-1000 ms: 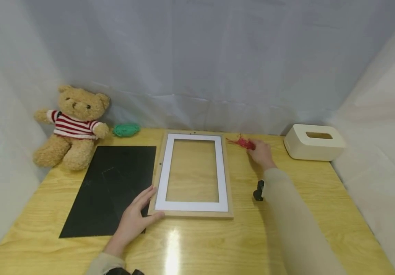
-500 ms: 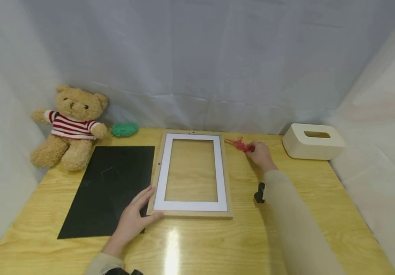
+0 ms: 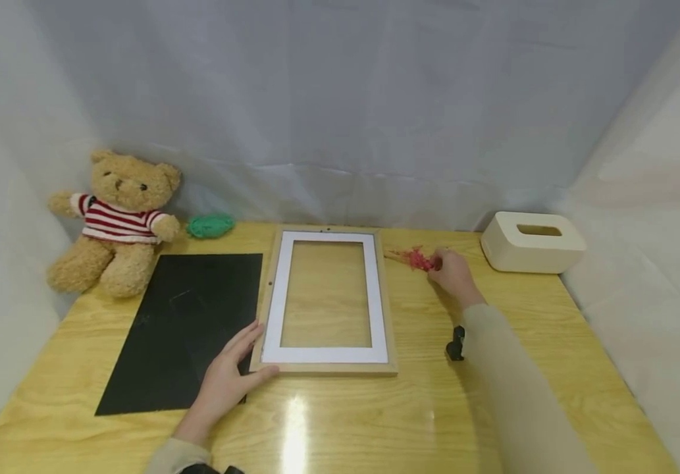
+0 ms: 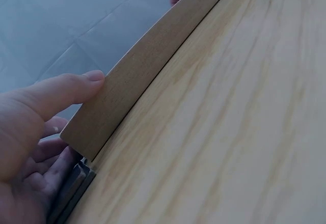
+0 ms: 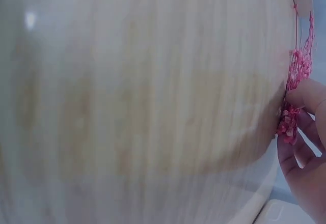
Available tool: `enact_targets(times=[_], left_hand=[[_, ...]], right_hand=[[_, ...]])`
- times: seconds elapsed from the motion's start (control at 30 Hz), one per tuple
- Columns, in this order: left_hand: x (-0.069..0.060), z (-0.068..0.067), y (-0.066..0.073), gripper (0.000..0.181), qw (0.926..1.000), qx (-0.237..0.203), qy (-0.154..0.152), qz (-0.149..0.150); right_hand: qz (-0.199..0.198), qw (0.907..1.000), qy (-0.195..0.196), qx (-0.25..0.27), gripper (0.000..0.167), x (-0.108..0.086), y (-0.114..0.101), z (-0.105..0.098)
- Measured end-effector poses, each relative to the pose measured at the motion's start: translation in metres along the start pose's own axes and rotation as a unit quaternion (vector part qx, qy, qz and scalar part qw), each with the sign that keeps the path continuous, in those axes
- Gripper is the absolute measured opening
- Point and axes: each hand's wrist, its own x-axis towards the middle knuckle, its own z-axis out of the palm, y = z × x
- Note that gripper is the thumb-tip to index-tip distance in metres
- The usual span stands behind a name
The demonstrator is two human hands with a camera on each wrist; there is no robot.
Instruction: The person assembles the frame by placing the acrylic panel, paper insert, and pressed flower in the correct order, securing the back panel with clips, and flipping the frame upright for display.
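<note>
Shifted a little nearer and to the right since half a second ago: pink dried sprig and right hand together. Unchanged: left hand at the near left corner of the wooden frame.

Right grip drawn together, pinching the blossom end of the sprig between thumb and fingertips, thin stems pointing left towards the frame's right edge. Low over the far right of the bench, between frame and cream box; cannot tell whether touching the wood.

Left grip spread wide around the corner, thumb against the near rail, fingers along the left side, with nothing pinched.

Inside the frame, a white mat with bench wood showing through its window. Just left of it, flat, a black board bearing a pale angular line and faint marks near its left edge, too small to read as writing. Beyond, at far left, a seated teddy bear in a red-and-white striped top, with a green bundle beside its paw. Behind everything, pale hanging sheeting.
</note>
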Motion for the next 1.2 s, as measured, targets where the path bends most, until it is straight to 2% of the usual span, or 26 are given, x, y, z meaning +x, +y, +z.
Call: enact_targets(times=[0.2, 0.33, 0.63, 0.77, 0.9, 1.03, 1.2], left_hand=[[-0.001, 0.000, -0.001, 0.078, 1.0000, -0.002, -0.002, -0.005], [-0.002, 0.000, 0.000, 0.078, 1.0000, -0.003, -0.004, -0.007], [-0.001, -0.001, 0.002, 0.079, 0.9997, -0.010, -0.009, -0.020], [0.000, -0.001, 0.001, 0.079, 0.9999, -0.006, -0.007, -0.014], [0.001, -0.001, -0.001, 0.079, 0.9999, -0.005, -0.006, -0.009], [0.002, -0.001, -0.001, 0.079, 0.9999, -0.006, -0.007, -0.011], [0.001, 0.000, 0.000, 0.079, 0.9998, -0.007, -0.010, -0.015]], right_hand=[[-0.025, 0.9990, 0.013, 0.036, 0.012, -0.011, 0.004, -0.002], [-0.025, 0.9979, 0.025, 0.055, 0.011, -0.017, 0.005, -0.006], [-0.026, 0.9959, 0.056, 0.066, 0.011, -0.031, 0.004, -0.013], [-0.052, 0.9945, 0.071, 0.057, 0.013, -0.034, 0.000, -0.018], [-0.092, 0.9923, 0.079, 0.026, 0.017, -0.034, -0.013, -0.025], [-0.125, 0.9899, 0.067, 0.009, 0.018, -0.029, -0.034, -0.027], [-0.164, 0.9858, 0.034, 0.014, 0.015, -0.020, -0.062, -0.019]])
